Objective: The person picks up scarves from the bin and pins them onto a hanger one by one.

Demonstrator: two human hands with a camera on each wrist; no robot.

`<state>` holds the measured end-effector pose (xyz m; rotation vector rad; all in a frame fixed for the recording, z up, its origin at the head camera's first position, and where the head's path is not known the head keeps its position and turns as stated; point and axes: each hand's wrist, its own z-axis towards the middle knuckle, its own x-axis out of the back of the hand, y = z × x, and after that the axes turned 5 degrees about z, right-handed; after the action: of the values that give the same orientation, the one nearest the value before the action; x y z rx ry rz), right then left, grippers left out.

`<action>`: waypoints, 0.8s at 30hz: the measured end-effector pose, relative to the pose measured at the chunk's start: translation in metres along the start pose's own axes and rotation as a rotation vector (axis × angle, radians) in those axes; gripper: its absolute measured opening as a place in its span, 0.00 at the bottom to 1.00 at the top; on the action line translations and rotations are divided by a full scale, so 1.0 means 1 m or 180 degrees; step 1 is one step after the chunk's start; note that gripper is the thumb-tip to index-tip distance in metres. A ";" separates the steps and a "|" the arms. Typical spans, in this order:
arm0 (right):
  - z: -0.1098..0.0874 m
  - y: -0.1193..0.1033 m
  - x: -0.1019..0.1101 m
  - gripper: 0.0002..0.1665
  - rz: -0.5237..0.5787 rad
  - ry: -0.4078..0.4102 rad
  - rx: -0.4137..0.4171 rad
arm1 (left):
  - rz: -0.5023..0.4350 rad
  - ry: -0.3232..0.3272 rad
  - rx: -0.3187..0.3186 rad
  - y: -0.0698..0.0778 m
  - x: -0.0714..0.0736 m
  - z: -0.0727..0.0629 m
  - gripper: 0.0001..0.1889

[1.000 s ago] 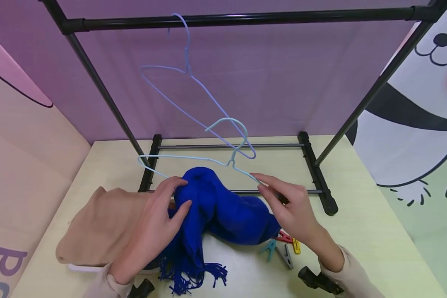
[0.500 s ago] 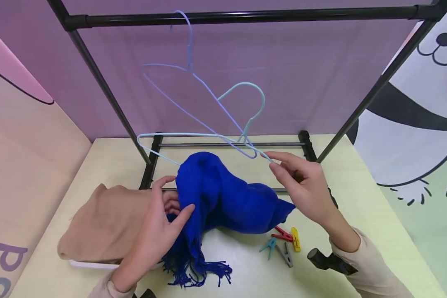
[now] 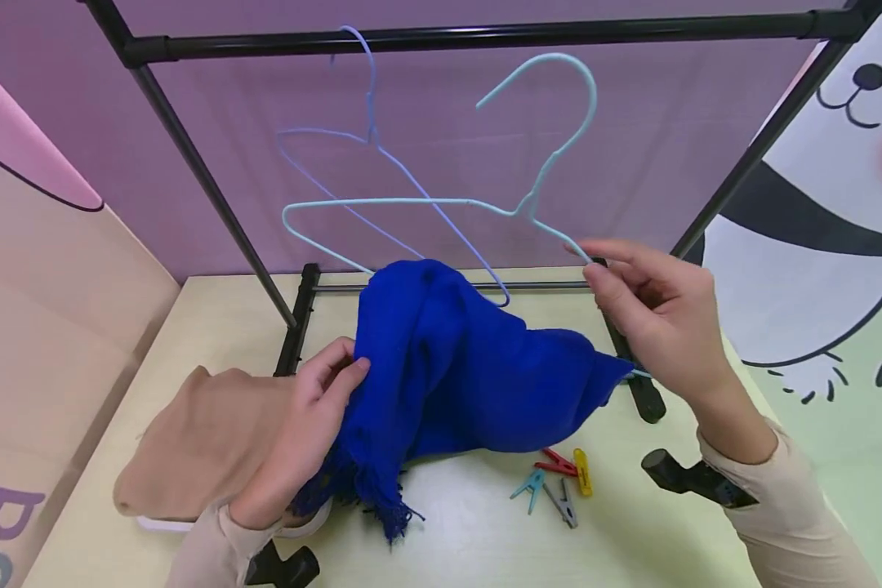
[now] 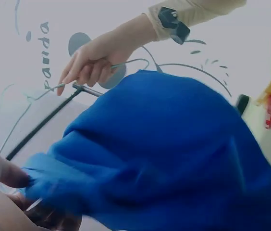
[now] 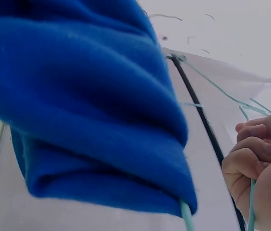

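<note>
Blue, softly folded fabric made up the scarf (image 3: 478,359), bunched over the lower bar of the pale teal hanger (image 3: 404,201) in front of the black rack (image 3: 470,37), above the table (image 3: 478,539). Your right hand (image 3: 665,310) pinched the hanger's right shoulder between thumb and forefinger, the other fingers curled in; probably you took it there because the cloth covered most of the bar below. Your left hand (image 3: 316,425) pinched the scarf's left edge, thumb in front and fingers partly hidden, seemingly to keep the bunched folds from sliding. A purple hanger (image 3: 412,175) hung on the rail behind, and the clothespins (image 3: 559,482) lay grouped on the table, perhaps kept within easy reach.

The teal hook stood upward, its open tip facing left in the head view, free of the rail. The hanger's long axis ran crosswise, its lower bar slanting down to the right and poking out past the cloth. The scarf's bulk followed that slant, while its fringe (image 3: 391,518) hung down towards you beside your left hand.
</note>
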<state>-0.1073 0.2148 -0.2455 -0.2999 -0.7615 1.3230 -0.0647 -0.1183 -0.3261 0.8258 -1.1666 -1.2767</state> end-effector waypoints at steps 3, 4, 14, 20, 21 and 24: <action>0.007 -0.006 0.010 0.14 -0.0056 0.0161 0.0058 | -0.0223 0.0038 -0.0015 0.012 0.001 0.005 0.13; 0.009 -0.008 0.013 0.13 -0.0104 0.0203 0.0070 | -0.0276 0.0037 -0.0039 0.016 0.002 0.006 0.13; 0.030 -0.023 0.027 0.12 -0.0330 0.0207 0.0216 | -0.0232 -0.0311 -0.0002 0.025 -0.001 0.026 0.14; 0.039 -0.022 0.031 0.11 -0.0476 -0.0081 0.0288 | -0.0002 -0.0402 0.0006 0.018 -0.008 0.034 0.11; 0.040 -0.022 0.032 0.11 -0.0509 -0.0105 0.0290 | -0.0006 -0.0366 -0.0035 0.018 -0.008 0.034 0.11; 0.043 -0.020 0.035 0.12 -0.0569 -0.0164 0.0252 | -0.0065 -0.0221 -0.0230 0.020 -0.010 0.036 0.12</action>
<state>-0.1180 0.2339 -0.1909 -0.1315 -0.7592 1.1920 -0.0930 -0.1005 -0.3002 0.7470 -1.1626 -1.3657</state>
